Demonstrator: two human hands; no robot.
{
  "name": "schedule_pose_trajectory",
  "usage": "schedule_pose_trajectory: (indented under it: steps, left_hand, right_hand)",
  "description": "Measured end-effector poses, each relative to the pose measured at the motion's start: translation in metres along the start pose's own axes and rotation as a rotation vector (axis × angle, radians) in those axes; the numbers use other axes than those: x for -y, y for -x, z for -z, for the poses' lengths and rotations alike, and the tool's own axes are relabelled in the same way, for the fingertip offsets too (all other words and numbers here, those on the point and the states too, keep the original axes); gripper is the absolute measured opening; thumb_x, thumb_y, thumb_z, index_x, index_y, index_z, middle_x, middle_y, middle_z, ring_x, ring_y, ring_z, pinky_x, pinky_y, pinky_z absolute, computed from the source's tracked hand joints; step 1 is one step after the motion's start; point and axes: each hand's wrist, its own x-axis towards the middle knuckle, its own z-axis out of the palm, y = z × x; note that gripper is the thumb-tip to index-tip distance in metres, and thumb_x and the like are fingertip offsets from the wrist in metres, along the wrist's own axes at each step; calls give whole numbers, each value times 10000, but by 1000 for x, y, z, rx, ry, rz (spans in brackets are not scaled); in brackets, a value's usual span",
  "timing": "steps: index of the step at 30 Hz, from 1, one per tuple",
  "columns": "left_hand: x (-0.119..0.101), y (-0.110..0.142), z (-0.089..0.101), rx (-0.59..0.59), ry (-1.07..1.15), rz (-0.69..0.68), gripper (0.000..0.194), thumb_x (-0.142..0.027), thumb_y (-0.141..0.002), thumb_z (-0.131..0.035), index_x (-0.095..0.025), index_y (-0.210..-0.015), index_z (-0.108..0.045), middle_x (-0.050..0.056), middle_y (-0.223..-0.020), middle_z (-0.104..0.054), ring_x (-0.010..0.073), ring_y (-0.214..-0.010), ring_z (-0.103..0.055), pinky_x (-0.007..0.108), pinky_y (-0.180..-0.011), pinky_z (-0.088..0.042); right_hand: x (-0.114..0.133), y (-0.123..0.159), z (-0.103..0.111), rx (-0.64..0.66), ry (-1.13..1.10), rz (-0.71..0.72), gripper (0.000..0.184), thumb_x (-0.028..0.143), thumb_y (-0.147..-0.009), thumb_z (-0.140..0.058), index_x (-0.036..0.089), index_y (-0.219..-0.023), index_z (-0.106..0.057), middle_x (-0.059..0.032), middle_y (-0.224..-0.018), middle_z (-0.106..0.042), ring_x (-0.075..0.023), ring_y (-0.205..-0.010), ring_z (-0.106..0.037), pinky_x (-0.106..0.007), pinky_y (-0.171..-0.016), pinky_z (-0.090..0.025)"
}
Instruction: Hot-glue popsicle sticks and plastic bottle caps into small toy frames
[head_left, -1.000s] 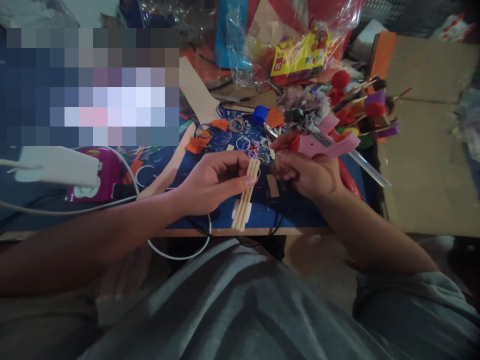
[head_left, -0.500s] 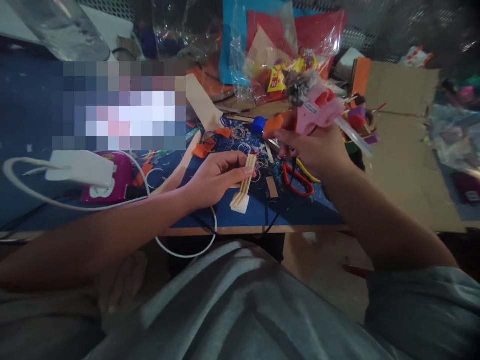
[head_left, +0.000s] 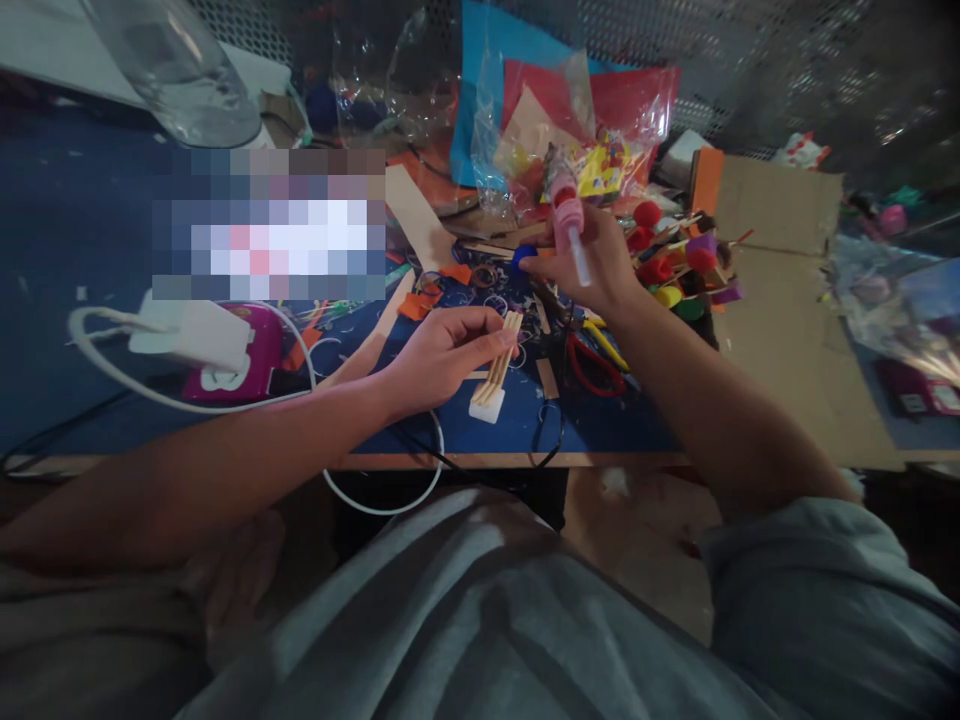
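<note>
My left hand (head_left: pixel 442 355) is closed on a small bundle of wooden craft sticks (head_left: pixel 499 362) with a white block at its lower end, held just above the blue work mat (head_left: pixel 585 425). My right hand (head_left: pixel 585 262) is raised over the far side of the mat and grips a pink glue gun (head_left: pixel 568 215), its clear glue stick pointing back toward me. A blue bottle cap (head_left: pixel 523 254) lies just left of the right hand's fingertips.
Red-handled pliers (head_left: pixel 589 362), rubber bands and orange scraps litter the mat. A white power adapter (head_left: pixel 191 335) with cable sits on a magenta box at left. Plastic bags of craft material (head_left: pixel 570 120) and pom-pom sticks (head_left: pixel 675 260) stand behind; cardboard (head_left: pixel 787 300) lies right.
My right hand lifted the glue gun off the mat and carried it up and away, turning it nose-away. The left hand stayed nearly still with the sticks. The camera tilted up.
</note>
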Motion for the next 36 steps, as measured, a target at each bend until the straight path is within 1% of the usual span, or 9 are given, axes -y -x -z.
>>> schedule_pose_trajectory:
  steps: [3,7,14,19,22,26,29,32,36]
  left_hand:
    - [0,0,1,-3,16,-2,581,-658,-841,-1036,-184,-775,-707,-7,-766,-657,116,-714,-558,246,-674,-473]
    - [3,-2,2,16,40,5,649,-760,-835,-1020,-174,-787,-744,10,-780,-688,108,-678,-545,237,-638,-488]
    - [3,1,2,149,88,-5,597,-715,-847,-1060,-154,-836,-856,52,-885,-774,115,-758,-671,233,-717,-577]
    - [0,2,7,222,52,16,523,-638,-872,-1071,-158,-873,-864,48,-859,-801,129,-772,-707,240,-753,-614]
    - [1,1,10,247,-18,2,538,-672,-947,-1000,-155,-898,-860,63,-877,-820,135,-780,-720,242,-748,-615]
    - [5,1,11,264,-141,-48,511,-659,-1020,-930,-163,-918,-868,112,-964,-870,189,-885,-799,278,-816,-653]
    - [8,2,12,222,-182,-91,465,-626,-1055,-899,-175,-939,-886,129,-1002,-879,218,-952,-823,294,-839,-665]
    - [8,4,12,166,-224,-111,405,-578,-1067,-887,-187,-963,-898,122,-991,-878,237,-998,-817,318,-855,-676]
    - [9,5,12,89,-317,-162,329,-505,-1054,-898,-211,-907,-894,99,-927,-855,287,-1236,-793,397,-1102,-659]
  right_hand:
    - [32,18,5,-13,-235,-226,683,526,-680,-1150,302,-900,-543,-16,-1077,-900,-208,-887,-787,-344,-672,-618]
    - [73,51,10,101,-547,-264,684,444,-665,-1177,306,-910,-553,4,-1062,-897,-140,-657,-628,-300,-546,-492]
    - [69,80,7,228,-670,-251,594,473,-792,-1129,288,-941,-584,-45,-1139,-910,-166,-709,-698,-311,-584,-507]
    - [64,87,6,377,-618,-259,576,508,-845,-1093,300,-930,-562,-61,-1188,-913,-298,-1120,-869,-455,-954,-717]
    - [63,89,7,453,-602,-239,565,529,-892,-1057,297,-931,-542,-49,-1213,-919,-306,-1249,-872,-528,-1180,-688]
    - [60,90,7,492,-565,-219,570,568,-891,-1053,290,-919,-557,-75,-1225,-904,-335,-1422,-817,-548,-1243,-649]
    - [58,93,7,429,-545,-213,544,630,-871,-1057,293,-983,-645,-42,-1116,-887,-270,-1089,-880,-418,-974,-716]
    - [57,97,6,259,-536,-181,545,770,-941,-942,270,-1072,-768,-25,-964,-888,-143,-602,-656,-325,-626,-601]
    - [58,98,5,42,-544,-90,566,730,-1085,-784,235,-811,-791,-47,-792,-846,-111,-473,-502,-325,-516,-491]
